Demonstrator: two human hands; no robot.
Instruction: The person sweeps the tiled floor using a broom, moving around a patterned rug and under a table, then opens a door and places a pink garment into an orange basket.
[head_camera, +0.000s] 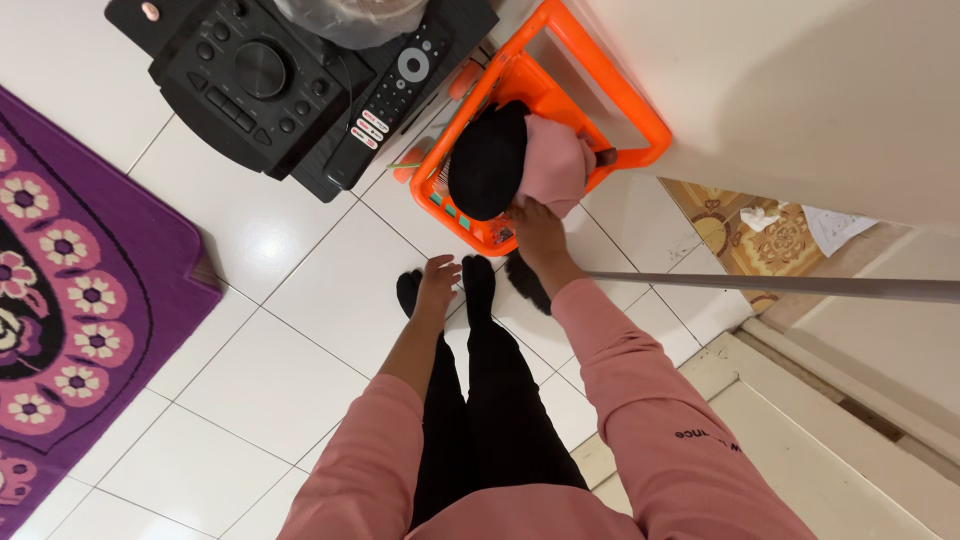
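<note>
My right hand (540, 228) reaches down into an orange plastic basket (610, 95) on the white tiled floor and grips the lower edge of a pink cloth (553, 165). A black garment (487, 160) lies beside the pink cloth in the same basket. My left hand (437, 282) hangs over my black-socked feet with its fingers apart and holds nothing. A small black piece of fabric (527, 282) lies on the tiles just under my right wrist. Both my arms are in pink sleeves.
A black speaker unit (245, 85) with a remote control (398, 85) on top stands left of the basket. A purple flowered rug (70, 280) covers the floor at left. A grey metal rod (800, 287) crosses from the right. A white wall (800, 90) rises behind the basket.
</note>
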